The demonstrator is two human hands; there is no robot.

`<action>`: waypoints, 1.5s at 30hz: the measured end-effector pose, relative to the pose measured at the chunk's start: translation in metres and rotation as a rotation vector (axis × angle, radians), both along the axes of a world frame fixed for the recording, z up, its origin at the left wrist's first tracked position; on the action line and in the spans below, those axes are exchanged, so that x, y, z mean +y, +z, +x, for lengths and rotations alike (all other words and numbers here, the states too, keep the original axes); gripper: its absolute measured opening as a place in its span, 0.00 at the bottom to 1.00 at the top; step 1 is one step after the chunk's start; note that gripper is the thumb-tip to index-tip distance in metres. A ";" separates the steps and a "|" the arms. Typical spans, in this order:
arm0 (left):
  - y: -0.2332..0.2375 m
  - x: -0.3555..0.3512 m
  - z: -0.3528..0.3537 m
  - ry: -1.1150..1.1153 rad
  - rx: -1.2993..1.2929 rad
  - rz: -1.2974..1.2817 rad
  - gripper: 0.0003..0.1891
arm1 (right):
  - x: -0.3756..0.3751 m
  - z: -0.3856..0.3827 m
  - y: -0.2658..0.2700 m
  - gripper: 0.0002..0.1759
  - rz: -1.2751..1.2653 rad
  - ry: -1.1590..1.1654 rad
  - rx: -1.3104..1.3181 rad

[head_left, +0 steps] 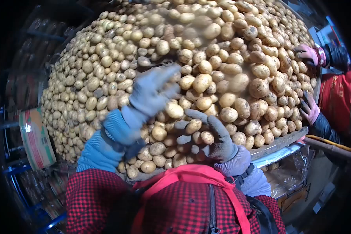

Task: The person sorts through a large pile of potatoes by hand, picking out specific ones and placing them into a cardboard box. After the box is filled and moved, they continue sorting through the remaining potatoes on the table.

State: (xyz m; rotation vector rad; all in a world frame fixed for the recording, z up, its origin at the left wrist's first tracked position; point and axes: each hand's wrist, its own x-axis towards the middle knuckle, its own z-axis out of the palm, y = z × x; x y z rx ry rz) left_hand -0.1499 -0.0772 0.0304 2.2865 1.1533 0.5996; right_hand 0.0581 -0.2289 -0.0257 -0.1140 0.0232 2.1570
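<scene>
A large heap of potatoes point(202, 82) spreads out in front of me. My left hand point(154, 91), in a grey-blue glove, is over the middle of the heap, blurred by motion; its fingers stretch to the right, apart, with no potato visible in them. Nearer to me, my right hand point(216, 136) in a dark grey glove curls around a few small potatoes point(194, 125) at the heap's near edge. Other potatoes lie close around both hands. What is under the left palm is hidden.
At right, another person's pink-gloved hands point(310, 109) rest at the heap's edge. A wooden board point(279, 142) borders the near right side. A cardboard box point(37, 138) stands at left. Clear plastic wrap point(290, 175) and a pole point(331, 146) are at lower right.
</scene>
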 end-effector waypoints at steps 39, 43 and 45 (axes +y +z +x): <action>0.019 0.044 -0.006 0.074 -0.272 -0.456 0.44 | -0.007 -0.014 -0.006 0.40 0.679 -0.435 -0.649; 0.052 0.028 -0.033 0.069 0.660 -0.536 0.42 | -0.007 -0.003 -0.004 0.42 0.025 -0.070 -0.104; 0.005 0.013 -0.065 -0.228 1.010 -0.240 0.37 | -0.007 0.000 0.002 0.42 0.089 -0.080 -0.195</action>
